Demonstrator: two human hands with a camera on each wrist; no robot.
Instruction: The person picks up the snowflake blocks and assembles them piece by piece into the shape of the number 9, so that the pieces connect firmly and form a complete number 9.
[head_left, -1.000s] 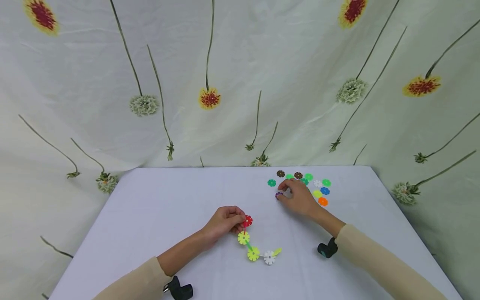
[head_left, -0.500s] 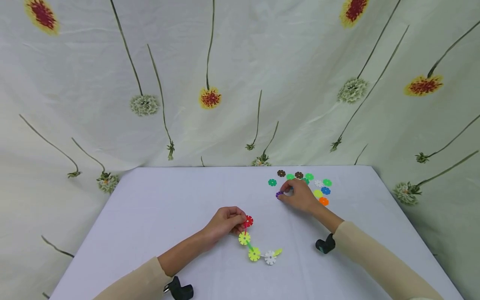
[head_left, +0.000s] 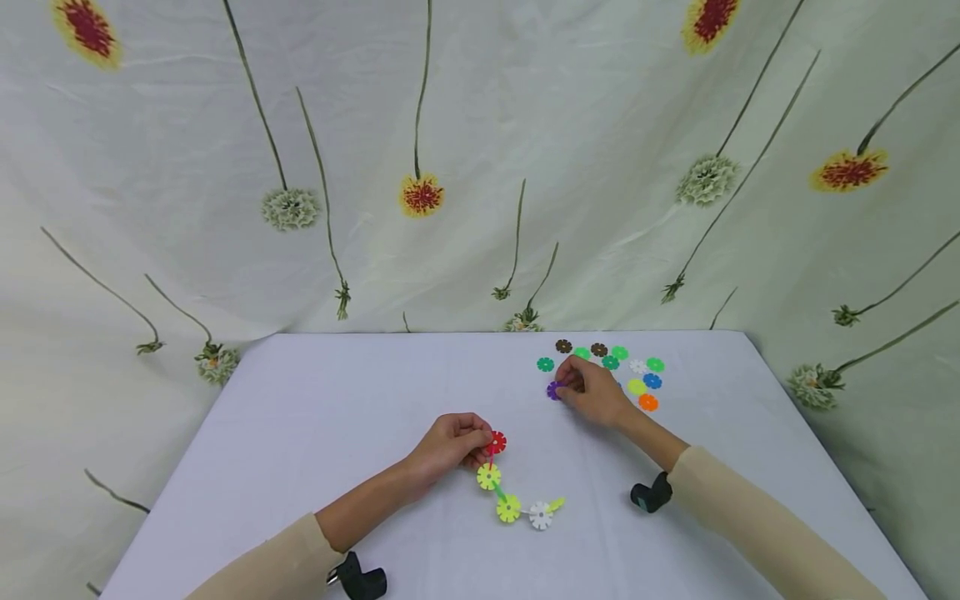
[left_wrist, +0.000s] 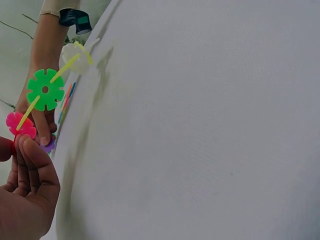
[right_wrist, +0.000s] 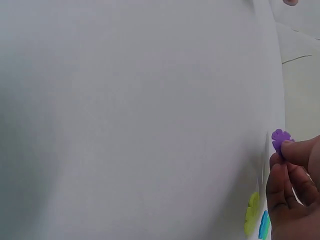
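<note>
My left hand (head_left: 453,442) pinches a red notched disc (head_left: 497,442) at the top end of a chain of interlocked snowflake discs. Below it in the chain come a pink disc (left_wrist: 21,124), edge-on in the head view, two yellow discs (head_left: 489,477) with a green disc (left_wrist: 45,90) between them, and a white disc (head_left: 541,516) with another yellow one at the end. Farther back on the right, my right hand (head_left: 598,393) holds a purple snowflake disc (right_wrist: 281,141) between thumb and fingers, its face partly covered by the thumb.
Loose discs lie around and behind the right hand: brown (head_left: 563,346), green (head_left: 545,364), white (head_left: 637,366), blue (head_left: 652,381), yellow (head_left: 637,387) and orange (head_left: 648,402). A white cloth covers the table (head_left: 337,392); a flower-printed curtain (head_left: 480,167) hangs behind it.
The purple disc has turned in my right fingers and now shows more of its face, slightly farther left. My left hand and the chain stay where they were.
</note>
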